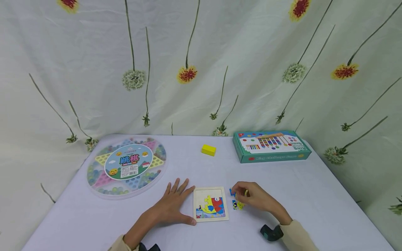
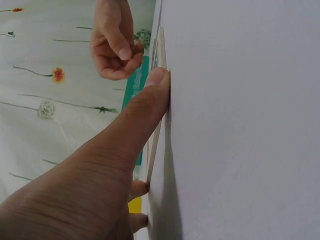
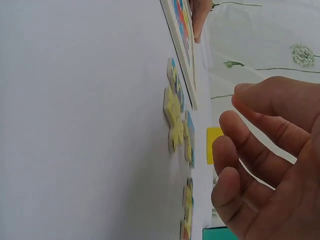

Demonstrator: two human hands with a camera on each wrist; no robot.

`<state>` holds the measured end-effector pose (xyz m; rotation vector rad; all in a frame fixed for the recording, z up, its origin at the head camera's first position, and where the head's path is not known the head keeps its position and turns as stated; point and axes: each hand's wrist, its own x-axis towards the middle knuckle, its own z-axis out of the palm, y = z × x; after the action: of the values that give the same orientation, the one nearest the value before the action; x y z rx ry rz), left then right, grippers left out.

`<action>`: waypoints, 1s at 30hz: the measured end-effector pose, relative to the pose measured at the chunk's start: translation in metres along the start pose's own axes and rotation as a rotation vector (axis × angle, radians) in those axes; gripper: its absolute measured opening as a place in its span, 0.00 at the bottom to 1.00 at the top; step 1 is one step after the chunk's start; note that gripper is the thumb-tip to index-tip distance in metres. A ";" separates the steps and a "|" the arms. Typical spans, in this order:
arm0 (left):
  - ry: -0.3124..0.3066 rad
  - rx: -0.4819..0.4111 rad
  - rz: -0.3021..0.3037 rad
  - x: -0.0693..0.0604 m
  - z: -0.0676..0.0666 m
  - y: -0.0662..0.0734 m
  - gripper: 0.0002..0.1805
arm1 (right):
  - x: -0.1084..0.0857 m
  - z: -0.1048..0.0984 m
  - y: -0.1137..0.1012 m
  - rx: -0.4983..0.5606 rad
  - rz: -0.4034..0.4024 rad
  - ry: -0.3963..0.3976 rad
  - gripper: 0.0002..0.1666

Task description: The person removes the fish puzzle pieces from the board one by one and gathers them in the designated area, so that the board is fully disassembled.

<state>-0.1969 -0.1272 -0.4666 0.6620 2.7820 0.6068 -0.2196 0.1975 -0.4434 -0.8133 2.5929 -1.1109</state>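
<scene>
A square wooden puzzle board (image 1: 211,220) carries red, yellow and blue pieces in its lower part. My left hand (image 1: 172,205) lies spread at its left side, the thumb (image 2: 150,95) touching the board's edge (image 2: 161,45) near the front corner and a fingertip near the back one. Over loose pieces right of the board hovers my right hand (image 1: 255,197), its fingers loosely bent and no piece visible in them in the right wrist view. There, a yellow piece (image 3: 173,112) lies on the cloth beside other pieces (image 3: 189,140), left of the hand (image 3: 275,145).
A round Chinese checkers set (image 1: 128,167) lies at the back left. A yellow block (image 1: 208,150) sits behind the board, and a green game box (image 1: 271,146) at the back right. Flowered fabric (image 1: 201,101) hangs behind the white table (image 1: 188,164).
</scene>
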 end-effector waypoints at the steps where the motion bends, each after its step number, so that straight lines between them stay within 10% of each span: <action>1: 0.002 0.003 0.000 0.000 0.000 0.000 0.62 | 0.003 0.002 -0.002 0.002 -0.014 0.003 0.12; 30: -0.001 0.034 -0.016 0.001 0.001 -0.001 0.63 | 0.045 0.036 -0.025 -0.060 -0.062 -0.163 0.19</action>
<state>-0.1977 -0.1268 -0.4683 0.6466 2.7995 0.5563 -0.2326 0.1356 -0.4492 -0.9611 2.4924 -0.9437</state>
